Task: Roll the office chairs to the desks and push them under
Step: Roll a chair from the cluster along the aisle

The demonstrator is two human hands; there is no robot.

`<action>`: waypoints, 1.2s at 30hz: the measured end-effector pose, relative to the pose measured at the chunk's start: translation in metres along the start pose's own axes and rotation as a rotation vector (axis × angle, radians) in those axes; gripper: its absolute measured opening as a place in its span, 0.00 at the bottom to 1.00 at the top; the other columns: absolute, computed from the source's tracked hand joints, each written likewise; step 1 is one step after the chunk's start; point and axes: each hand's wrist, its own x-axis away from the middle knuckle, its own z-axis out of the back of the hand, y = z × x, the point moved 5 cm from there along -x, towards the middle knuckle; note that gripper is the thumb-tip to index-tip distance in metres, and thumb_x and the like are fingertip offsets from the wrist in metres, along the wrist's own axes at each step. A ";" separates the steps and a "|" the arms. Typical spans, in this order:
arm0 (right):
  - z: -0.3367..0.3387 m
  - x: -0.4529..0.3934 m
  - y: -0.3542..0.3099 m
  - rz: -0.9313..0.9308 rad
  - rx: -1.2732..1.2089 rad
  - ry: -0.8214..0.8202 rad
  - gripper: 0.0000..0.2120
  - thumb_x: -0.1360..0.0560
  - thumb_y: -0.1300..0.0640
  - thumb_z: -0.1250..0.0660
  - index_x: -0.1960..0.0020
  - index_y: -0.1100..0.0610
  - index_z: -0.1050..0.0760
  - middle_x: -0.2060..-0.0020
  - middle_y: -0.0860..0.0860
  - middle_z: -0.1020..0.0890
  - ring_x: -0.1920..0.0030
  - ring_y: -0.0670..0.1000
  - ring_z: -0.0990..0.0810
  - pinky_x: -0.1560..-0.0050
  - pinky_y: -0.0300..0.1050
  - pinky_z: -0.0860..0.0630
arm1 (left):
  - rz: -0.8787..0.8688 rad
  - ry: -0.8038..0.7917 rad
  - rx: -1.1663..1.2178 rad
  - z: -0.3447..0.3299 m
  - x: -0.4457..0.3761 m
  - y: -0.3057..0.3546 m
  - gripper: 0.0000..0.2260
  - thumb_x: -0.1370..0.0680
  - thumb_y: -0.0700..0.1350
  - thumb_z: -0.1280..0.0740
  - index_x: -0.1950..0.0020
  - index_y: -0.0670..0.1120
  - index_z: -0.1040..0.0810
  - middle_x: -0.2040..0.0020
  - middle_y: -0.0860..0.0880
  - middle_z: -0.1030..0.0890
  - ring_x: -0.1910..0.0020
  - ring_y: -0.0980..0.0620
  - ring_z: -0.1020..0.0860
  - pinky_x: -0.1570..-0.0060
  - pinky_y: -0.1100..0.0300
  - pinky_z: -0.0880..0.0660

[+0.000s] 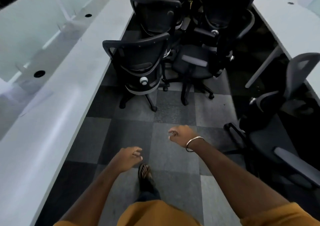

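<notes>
Several black mesh office chairs crowd the aisle ahead. The nearest chair [138, 66] stands beside the left desk [57, 94], its back toward me. Another chair [194, 64] sits right of it with its seat facing me, and two more [155, 13] stand behind. One chair [284, 122] stands at the right, half under the right desk [284, 21]. My left hand [128, 158] and my right hand [181, 135], which wears a metal bangle, hang over the carpet with fingers loosely apart, holding nothing. Both are well short of any chair.
Long pale desks line both sides of a narrow aisle of grey checkered carpet [173, 139]. The left desk has round cable holes [39, 73] and glass dividers. My sandalled foot [144, 172] is stepping forward. A desk leg [261, 66] slants at the right.
</notes>
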 end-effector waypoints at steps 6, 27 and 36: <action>0.036 -0.113 -0.060 -0.014 0.092 -0.139 0.22 0.22 0.45 0.31 0.31 0.50 0.22 0.38 0.51 0.17 0.36 0.55 0.21 0.33 0.50 0.26 | -0.003 0.005 -0.007 0.101 -0.078 -0.014 0.20 0.22 0.50 0.25 0.31 0.49 0.20 0.41 0.51 0.14 0.43 0.57 0.17 0.38 0.58 0.22; 0.297 -0.440 -0.175 0.394 0.287 0.616 0.40 0.27 0.57 0.32 0.18 0.58 0.43 0.26 0.55 0.32 0.24 0.57 0.34 0.27 0.54 0.31 | -0.015 0.220 -0.015 0.299 -0.277 0.048 0.20 0.22 0.57 0.31 0.30 0.54 0.22 0.43 0.59 0.15 0.46 0.65 0.18 0.41 0.60 0.21; 0.294 -0.553 -0.139 0.339 0.589 0.148 0.30 0.28 0.48 0.28 0.30 0.55 0.31 0.40 0.54 0.23 0.37 0.58 0.25 0.28 0.52 0.36 | 0.037 0.241 0.039 0.349 -0.350 0.077 0.20 0.20 0.52 0.28 0.29 0.51 0.22 0.40 0.55 0.16 0.43 0.60 0.18 0.38 0.57 0.21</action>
